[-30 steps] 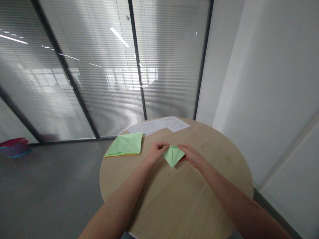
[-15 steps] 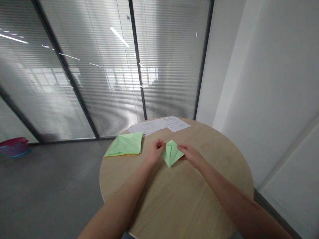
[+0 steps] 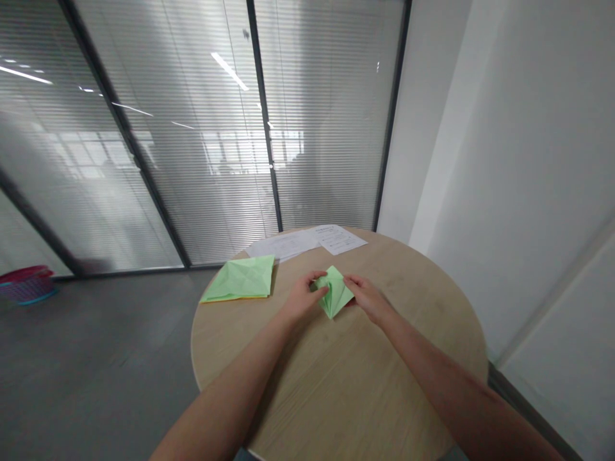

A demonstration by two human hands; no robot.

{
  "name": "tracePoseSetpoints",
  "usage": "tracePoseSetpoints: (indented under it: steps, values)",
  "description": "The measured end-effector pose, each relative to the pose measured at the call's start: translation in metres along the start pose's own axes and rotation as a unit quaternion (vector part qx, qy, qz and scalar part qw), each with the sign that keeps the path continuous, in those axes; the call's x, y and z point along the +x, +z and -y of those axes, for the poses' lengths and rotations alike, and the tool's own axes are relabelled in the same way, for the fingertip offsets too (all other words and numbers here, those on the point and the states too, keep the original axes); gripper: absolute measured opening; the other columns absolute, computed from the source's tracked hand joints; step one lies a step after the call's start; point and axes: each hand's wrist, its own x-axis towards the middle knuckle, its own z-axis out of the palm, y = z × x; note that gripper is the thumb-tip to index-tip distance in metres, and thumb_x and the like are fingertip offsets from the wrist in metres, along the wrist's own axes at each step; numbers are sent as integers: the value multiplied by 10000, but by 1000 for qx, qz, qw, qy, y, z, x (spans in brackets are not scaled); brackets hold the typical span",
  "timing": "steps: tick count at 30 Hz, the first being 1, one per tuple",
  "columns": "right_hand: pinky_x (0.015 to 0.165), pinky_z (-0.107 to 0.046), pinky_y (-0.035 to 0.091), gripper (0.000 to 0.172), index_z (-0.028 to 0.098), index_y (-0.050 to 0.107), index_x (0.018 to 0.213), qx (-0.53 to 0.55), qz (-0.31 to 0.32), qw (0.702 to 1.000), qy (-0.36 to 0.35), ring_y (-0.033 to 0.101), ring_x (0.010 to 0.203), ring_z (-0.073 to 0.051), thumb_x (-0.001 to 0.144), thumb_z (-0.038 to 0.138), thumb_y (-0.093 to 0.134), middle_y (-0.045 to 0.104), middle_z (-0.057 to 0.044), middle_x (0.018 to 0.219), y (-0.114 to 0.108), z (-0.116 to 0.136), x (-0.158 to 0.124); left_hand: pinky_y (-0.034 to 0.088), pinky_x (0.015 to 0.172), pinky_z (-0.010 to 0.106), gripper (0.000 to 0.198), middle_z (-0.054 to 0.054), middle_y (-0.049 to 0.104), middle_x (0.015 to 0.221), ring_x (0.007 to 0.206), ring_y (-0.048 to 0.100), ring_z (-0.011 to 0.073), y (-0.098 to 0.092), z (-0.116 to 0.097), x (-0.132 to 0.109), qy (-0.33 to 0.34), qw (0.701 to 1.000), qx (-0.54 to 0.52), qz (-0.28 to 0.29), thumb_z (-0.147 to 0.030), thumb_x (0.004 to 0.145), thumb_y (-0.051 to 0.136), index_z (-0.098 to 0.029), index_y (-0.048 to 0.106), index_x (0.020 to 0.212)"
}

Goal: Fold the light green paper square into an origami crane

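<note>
A small folded green paper piece (image 3: 336, 292) lies near the middle of the round wooden table (image 3: 346, 390), pointed towards me. My left hand (image 3: 307, 296) pinches its left flap with fingers curled over the edge. On the right side, my right hand (image 3: 366, 296) grips the paper's other edge with closed fingers. The piece stays low, touching or just above the tabletop.
A stack of flat green sheets (image 3: 241, 279) lies at the table's far left edge. White printed papers (image 3: 307, 242) rest at the far edge. Glass partitions with blinds stand behind, a white wall to the right. A pink-and-blue basket (image 3: 26, 284) sits on the floor, far left.
The green piece has been folded narrower: my left hand brought its left flap over towards the centre. My right hand stayed at the right edge.
</note>
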Motion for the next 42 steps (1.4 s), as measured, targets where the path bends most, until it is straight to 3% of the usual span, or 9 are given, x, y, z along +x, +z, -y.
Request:
tracePoseSetpoints:
  steps: [8, 11, 14, 16, 19, 22, 26, 36, 42]
  values:
    - [660, -331, 586, 521, 280, 583, 1363, -21, -28, 999, -26, 689, 894, -234, 909, 536, 584, 693, -105, 1233, -1, 7, -1, 581, 786, 355, 584, 132, 729, 1195, 925, 678, 232, 1, 6, 1, -26, 998, -43, 26, -121, 749, 635, -128, 659, 1332]
    - [835, -391, 602, 654, 287, 499, 1463, -69, -32, 993, -87, 683, 1051, -254, 865, 494, 664, 594, -112, 1425, -2, 5, 0, 597, 755, 350, 638, 134, 714, 1235, 927, 675, 232, 2, 5, 1, -19, 998, -49, 24, -57, 715, 602, -127, 648, 1348]
    - [1122, -457, 470, 707, 287, 504, 1465, -131, -39, 977, -161, 571, 1312, -272, 809, 404, 738, 543, -88, 1497, -2, 0, 1, 602, 784, 351, 658, 129, 701, 1276, 993, 672, 243, 2, 4, 1, 4, 999, -46, 22, -3, 681, 572, -134, 668, 1318]
    - [1193, -469, 394, 694, 293, 516, 1458, -155, -45, 970, -181, 510, 1390, -264, 801, 345, 736, 541, -74, 1504, -3, -3, 3, 602, 804, 354, 659, 131, 701, 1280, 1030, 668, 253, 2, 4, 1, 16, 999, -39, 15, 16, 667, 562, -128, 680, 1299]
    - [1145, -453, 452, 663, 302, 541, 1440, -150, -51, 972, -175, 540, 1360, -259, 800, 282, 712, 561, -70, 1486, -4, -4, 5, 609, 773, 346, 658, 133, 700, 1279, 1025, 670, 256, 3, 5, 2, 12, 999, -51, 12, 13, 665, 559, -127, 683, 1296]
    - [935, -396, 586, 643, 313, 558, 1426, -109, -26, 984, -141, 671, 1131, -240, 799, 284, 700, 592, -68, 1452, -4, -1, 3, 615, 749, 344, 660, 120, 708, 1260, 978, 679, 238, 3, 6, 3, -14, 996, -89, 9, -11, 673, 567, -147, 676, 1309]
    - [713, -322, 606, 639, 279, 569, 1414, -43, 11, 994, -95, 702, 902, -203, 783, 283, 669, 664, -79, 1341, 0, 9, -3, 615, 760, 364, 637, 108, 737, 1187, 917, 688, 224, 0, 8, 3, -50, 988, -146, -1, -54, 700, 570, -150, 671, 1322]
    - [719, -315, 609, 499, 254, 688, 1260, -2, -6, 998, -65, 711, 949, -219, 770, 241, 595, 730, -67, 1219, -1, 8, -1, 611, 778, 360, 554, 90, 762, 1145, 935, 705, 227, -1, 6, 3, -86, 976, -199, -29, -94, 763, 532, -163, 701, 1286]
    - [744, -333, 616, 501, 250, 669, 1274, -44, -10, 995, -84, 710, 939, -218, 779, 234, 598, 726, -74, 1211, -3, 2, 2, 591, 906, 403, 591, 87, 772, 1175, 1028, 709, 254, -1, 0, 2, -35, 991, -124, -42, -8, 695, 535, -146, 722, 1238]
